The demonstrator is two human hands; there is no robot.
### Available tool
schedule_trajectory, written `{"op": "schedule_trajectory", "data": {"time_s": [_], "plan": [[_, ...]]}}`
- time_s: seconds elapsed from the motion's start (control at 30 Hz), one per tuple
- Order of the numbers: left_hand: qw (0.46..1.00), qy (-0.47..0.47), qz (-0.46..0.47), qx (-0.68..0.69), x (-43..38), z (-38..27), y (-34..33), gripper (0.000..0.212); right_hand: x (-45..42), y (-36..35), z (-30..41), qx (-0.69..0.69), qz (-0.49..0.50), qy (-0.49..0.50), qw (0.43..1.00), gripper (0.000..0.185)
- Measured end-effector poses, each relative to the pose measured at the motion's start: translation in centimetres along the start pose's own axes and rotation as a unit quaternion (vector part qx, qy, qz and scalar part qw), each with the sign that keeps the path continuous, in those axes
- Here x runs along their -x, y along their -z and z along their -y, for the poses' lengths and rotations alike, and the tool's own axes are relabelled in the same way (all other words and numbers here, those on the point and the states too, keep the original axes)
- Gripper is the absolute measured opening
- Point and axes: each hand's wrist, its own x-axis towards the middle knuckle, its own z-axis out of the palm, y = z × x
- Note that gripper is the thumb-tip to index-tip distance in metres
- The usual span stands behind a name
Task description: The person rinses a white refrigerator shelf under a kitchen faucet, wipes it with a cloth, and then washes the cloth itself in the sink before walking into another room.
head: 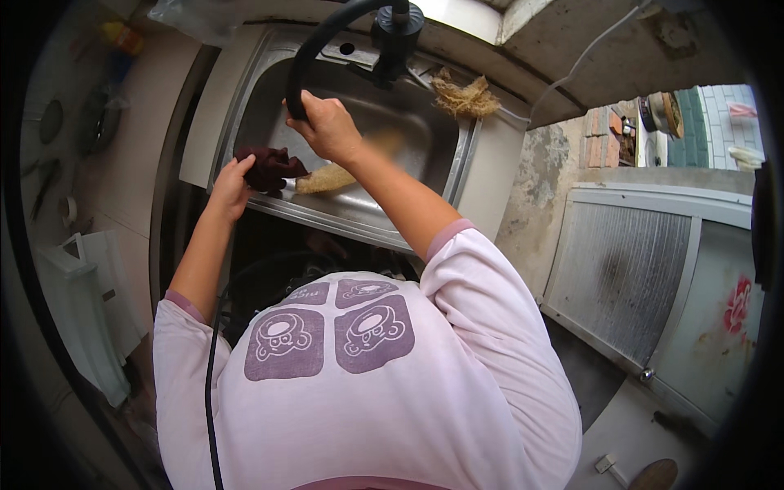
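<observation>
My left hand [231,188] grips a bunched dark maroon cloth [269,168] over the front left of a stainless steel sink [422,135]. Up in the sink's middle, my right hand [327,125] is closed around the lower end of a black curved faucet hose [300,67]. The hose arches from the black faucet body [397,40] at the back of the sink. Just right of the cloth lies a tan loofah [327,177], partly hidden by my right forearm. I cannot tell whether water is running.
A second, frayed loofah [465,93] rests on the sink's back right corner. A white cord [579,67] runs along the wall there. To the left stand a light countertop [122,159] and a white plastic rack [86,306]. On the right is a framed glass door [625,269].
</observation>
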Motion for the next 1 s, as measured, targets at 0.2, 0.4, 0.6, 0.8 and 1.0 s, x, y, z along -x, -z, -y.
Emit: {"op": "schedule_trajectory", "data": {"time_s": [0.2, 0.4, 0.6, 0.8, 1.0], "plan": [[0.999, 0.014, 0.042, -0.003, 1.2, -1.2, -3.3, 0.024, 1.7, 2.4, 0.0, -0.047, 0.010, -0.088, 0.995, 0.041], [0.986, 0.043, 0.125, 0.099, 2.0, -1.2, -6.1, 0.024, 10.0, 3.6, -3.4, -0.225, -0.001, -0.451, 0.864, 0.035], [0.997, 0.025, 0.076, 0.017, -0.5, 0.1, -6.9, 0.023, 10.5, 1.2, -5.9, -0.053, -0.088, -0.296, 0.950, 0.043], [0.985, 0.085, 0.067, 0.132, -5.4, 2.7, -5.0, 0.023, 1.5, 4.1, -2.3, 0.318, -0.041, 0.029, 0.947, 0.039], [0.969, 0.100, 0.097, 0.205, -8.3, 2.5, -5.1, 0.030, 3.7, 2.1, -4.0, 0.266, -0.022, -0.018, 0.964, 0.024]]}}
